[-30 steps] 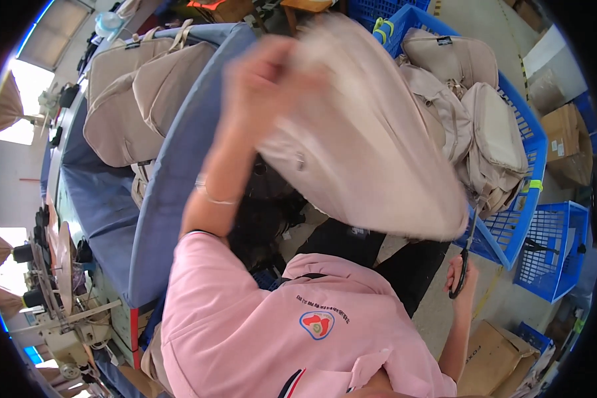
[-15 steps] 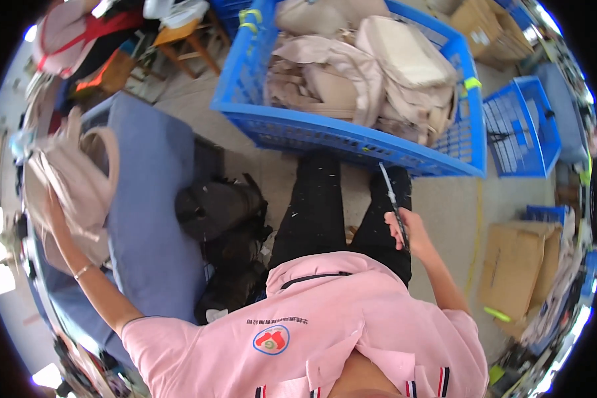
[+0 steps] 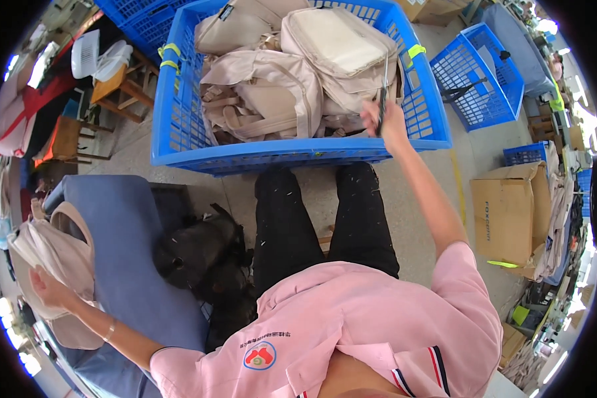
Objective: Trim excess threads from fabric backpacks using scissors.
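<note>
My right hand is closed around a slim tool with a dark handle and a thin silver tip pointing away from me. It is over the near right part of a large blue plastic crate, close to a beige bag with a pale flat panel. More beige bags and straps fill the crate. At far left my left hand is beside a beige backpack on a blue-grey covered surface. Its fingers are loosely bent and apart, with nothing visible in them.
Black bags lie on the floor left of my legs. A smaller blue crate and a cardboard box stand at right. A wooden stool with white items and a person in red and pink are at upper left.
My right hand has moved forward with the slim tool, from above my leg to over the crate. My left hand has drawn back from the backpack's upper part. The whole view has shifted.
</note>
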Motion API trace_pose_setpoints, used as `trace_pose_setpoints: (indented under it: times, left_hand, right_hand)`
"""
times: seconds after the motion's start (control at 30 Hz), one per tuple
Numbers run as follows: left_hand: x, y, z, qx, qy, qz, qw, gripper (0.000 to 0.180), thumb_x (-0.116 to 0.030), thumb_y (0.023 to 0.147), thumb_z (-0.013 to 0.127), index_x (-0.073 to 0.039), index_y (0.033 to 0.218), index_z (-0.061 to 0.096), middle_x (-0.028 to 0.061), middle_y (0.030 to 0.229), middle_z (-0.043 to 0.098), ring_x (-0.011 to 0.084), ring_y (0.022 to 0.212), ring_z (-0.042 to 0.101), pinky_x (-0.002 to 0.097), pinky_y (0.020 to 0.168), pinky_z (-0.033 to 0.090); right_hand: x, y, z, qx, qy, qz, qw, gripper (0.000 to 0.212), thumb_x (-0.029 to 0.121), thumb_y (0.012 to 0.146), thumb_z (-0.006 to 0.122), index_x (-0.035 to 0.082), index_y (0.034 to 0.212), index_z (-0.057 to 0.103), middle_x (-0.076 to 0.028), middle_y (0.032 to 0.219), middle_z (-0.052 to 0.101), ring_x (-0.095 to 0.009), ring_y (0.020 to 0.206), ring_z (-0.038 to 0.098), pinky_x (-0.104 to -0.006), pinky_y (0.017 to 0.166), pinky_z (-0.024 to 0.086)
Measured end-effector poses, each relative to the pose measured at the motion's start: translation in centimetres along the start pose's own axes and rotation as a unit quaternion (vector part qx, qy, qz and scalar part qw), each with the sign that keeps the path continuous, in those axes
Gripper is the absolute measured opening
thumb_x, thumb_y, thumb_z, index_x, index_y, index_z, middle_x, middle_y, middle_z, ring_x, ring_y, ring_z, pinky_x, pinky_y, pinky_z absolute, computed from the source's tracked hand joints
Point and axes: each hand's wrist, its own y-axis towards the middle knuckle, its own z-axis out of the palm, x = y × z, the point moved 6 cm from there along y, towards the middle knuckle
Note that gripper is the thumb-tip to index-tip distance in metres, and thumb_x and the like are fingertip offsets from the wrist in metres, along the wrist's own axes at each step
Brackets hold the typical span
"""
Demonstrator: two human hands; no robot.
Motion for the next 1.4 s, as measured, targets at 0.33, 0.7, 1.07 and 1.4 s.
trace_pose_setpoints:
  times: [0.33,0.7,1.07,1.4]
  left_hand:
    - [-37.4,-22.1,-6.6,0.319,-0.756,0.152,0.551,0.032,-0.023,0.095,0.062,-0.005,0.122,0.063,0.0102,0.115,0.066,0.0255,0.106,0.063,0.0378,0.099,0.048]
    - [-45.0,-27.0,-9.1,0.417,-0.893,-0.061,0.158,0.006,-0.016,0.09,0.068,-0.011,0.093,0.071,0.005,0.102,0.069,0.0225,0.079,0.065,0.0305,0.07,0.055]
    - [-43.7,-33.8,-2.3,0.59,-0.557,0.096,0.576,0.022,-0.011,0.083,0.066,0.004,0.099,0.068,0.0123,0.099,0.069,0.0264,0.091,0.066,0.0322,0.084,0.05]
    - [-56.5,-52.0,8.5,0.52,-0.521,0.493,0.464,0.027,-0.014,0.095,0.059,-0.011,0.121,0.066,0.0053,0.129,0.064,0.0301,0.137,0.046,0.0421,0.114,0.034]
  right_hand:
    - [-4.5,17.9,6.8,-0.203,-0.065,0.06,0.975,0.019,0.016,0.084,0.068,-0.001,0.075,0.068,-0.017,0.076,0.07,-0.019,0.055,0.066,-0.0389,0.052,0.053]
    - [2.7,0.2,0.0,0.069,0.264,-0.094,0.957,0.024,0.009,0.082,0.071,0.012,0.083,0.047,0.0,0.063,0.05,-0.01,0.048,0.047,-0.0243,0.042,0.034]
    - [-3.8,-21.9,-6.6,0.284,0.138,0.027,0.948,0.03,0.011,0.079,0.076,0.008,0.089,0.048,0.002,0.069,0.053,-0.005,0.055,0.048,-0.0211,0.049,0.037]
    - [-5.6,-25.2,-7.9,0.255,-0.168,-0.051,0.951,0.026,0.005,0.075,0.071,0.003,0.092,0.051,-0.014,0.075,0.056,-0.028,0.067,0.054,-0.0353,0.064,0.044]
